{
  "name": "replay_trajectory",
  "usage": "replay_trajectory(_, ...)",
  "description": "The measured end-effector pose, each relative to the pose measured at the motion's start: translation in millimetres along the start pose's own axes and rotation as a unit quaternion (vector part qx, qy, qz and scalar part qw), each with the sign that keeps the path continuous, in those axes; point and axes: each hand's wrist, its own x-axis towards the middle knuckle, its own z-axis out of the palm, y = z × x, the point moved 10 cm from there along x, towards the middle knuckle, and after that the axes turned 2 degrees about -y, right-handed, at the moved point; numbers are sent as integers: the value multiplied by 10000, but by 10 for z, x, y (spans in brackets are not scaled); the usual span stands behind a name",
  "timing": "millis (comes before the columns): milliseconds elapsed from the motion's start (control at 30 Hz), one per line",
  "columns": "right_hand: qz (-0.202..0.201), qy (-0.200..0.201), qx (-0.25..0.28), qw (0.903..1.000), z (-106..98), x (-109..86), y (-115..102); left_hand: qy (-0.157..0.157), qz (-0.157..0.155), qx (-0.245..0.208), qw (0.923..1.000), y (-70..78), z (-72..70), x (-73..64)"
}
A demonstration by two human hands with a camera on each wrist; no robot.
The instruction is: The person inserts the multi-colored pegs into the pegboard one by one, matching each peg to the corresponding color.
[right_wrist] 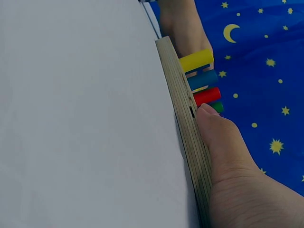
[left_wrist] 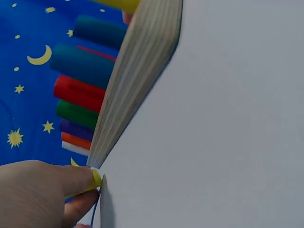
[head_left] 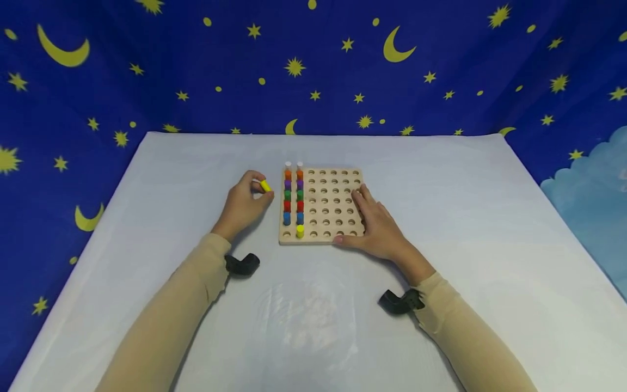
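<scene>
A wooden pegboard lies on the table with two columns of pegs at its left side. From the far end, both columns run white, orange, purple, green, red, blue; the second column ends with a yellow peg nearest me. Just left of the board, my left hand pinches another yellow peg between thumb and fingers, tilted and apart from the board. My right hand rests on the board's right side, fingers spread along that edge. Its thumb lies along the near edge.
Several open holes fill the board's middle and right columns. A white cover lies over the table. Behind it hangs a blue cloth with yellow stars and moons. Each wrist bears a black mount.
</scene>
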Motion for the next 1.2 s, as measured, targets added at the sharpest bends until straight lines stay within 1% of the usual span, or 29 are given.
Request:
replay_trajectory(133,44,-4,5,10000,-4,-7,54,113,140,-201,9996,23,31,-87)
replay_trajectory(200,54,4,14,10000,-2,-9,70,117,150,-379,9991,30,31,-157)
replay_trajectory(267,45,13,-1,10000,-4,-8,76,76,137,-610,9980,45,26,-255)
replay_trajectory(400,44,16,-16,10000,-4,-8,79,-183,44,-1065,9941,91,80,-500)
replay_trajectory(467,32,22,-10,10000,-8,-7,78,-357,36,-1174,9924,133,147,-613)
replay_trajectory(533,34,20,3,10000,-8,-9,78,-487,83,-1164,9920,189,215,-704)
replay_trajectory(567,35,19,-2,10000,-6,-9,80,-511,142,-1065,9929,217,241,-738)
replay_trajectory(633,27,9,18,10000,1,-9,76,-465,335,-790,9952,283,270,-789)
replay_trajectory(733,25,-11,4,10000,21,-3,76,-227,653,-242,9973,367,266,-833)
replay_trajectory(800,17,-8,-4,10000,26,1,73,-54,841,33,9964,413,252,-849)
replay_trajectory(933,-6,17,-15,10000,19,8,55,181,1120,373,9928,490,228,-881)
replay_trajectory(1033,-20,22,-22,10000,9,10,43,360,1452,627,9868,573,209,-918)
replay_trajectory(1100,-36,22,-28,10000,4,10,38,540,1727,830,9800,635,185,-951)
replay_trajectory(1200,-45,39,-22,10000,-4,7,28,799,2104,1205,9669,717,158,-1006)
